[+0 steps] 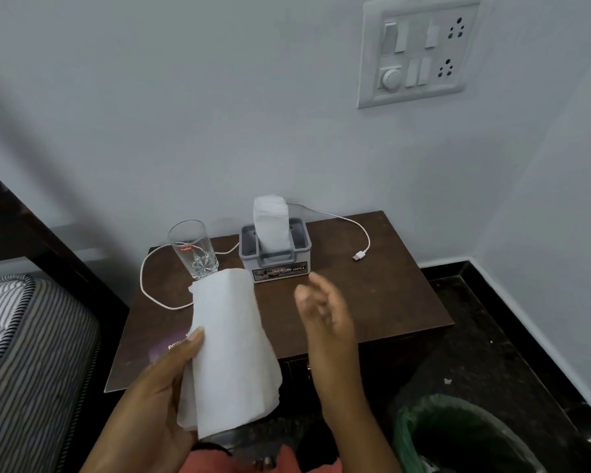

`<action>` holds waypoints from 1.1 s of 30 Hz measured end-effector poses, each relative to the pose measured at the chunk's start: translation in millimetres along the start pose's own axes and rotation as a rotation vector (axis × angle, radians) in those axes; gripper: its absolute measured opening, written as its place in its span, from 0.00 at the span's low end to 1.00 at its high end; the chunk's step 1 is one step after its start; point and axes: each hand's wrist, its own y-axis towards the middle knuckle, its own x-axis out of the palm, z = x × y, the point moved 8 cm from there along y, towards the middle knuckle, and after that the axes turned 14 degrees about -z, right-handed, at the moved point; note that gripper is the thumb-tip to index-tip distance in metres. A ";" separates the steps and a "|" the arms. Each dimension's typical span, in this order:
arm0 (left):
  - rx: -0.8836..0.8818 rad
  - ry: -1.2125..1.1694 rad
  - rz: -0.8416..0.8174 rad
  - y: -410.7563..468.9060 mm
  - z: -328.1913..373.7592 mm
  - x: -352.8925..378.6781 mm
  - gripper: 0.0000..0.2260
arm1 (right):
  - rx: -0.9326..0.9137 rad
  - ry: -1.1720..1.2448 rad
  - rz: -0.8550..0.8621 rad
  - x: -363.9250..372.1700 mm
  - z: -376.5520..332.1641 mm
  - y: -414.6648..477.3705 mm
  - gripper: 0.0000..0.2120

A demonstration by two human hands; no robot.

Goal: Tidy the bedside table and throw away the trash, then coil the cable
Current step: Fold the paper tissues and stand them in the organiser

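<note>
My left hand (157, 387) grips the white tissue (229, 353) over the near left of the bedside table (372, 295). Just beyond stands the glass (193, 249), with the cable (359, 256) looping past it toward the far right. My right hand (325, 312) hangs loose, holding nothing. Tugging that cable could topple the glass.

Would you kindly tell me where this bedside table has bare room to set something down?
The bedside table is bare on its right half, between the tissue box, the USB plug and its right edge. The left is crowded: glass, cable loop, purple card.
</note>
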 end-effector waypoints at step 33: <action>0.233 0.296 -0.100 -9.1 32.0 48.2 0.14 | 0.089 0.319 -0.302 64.7 6.2 -8.5 0.22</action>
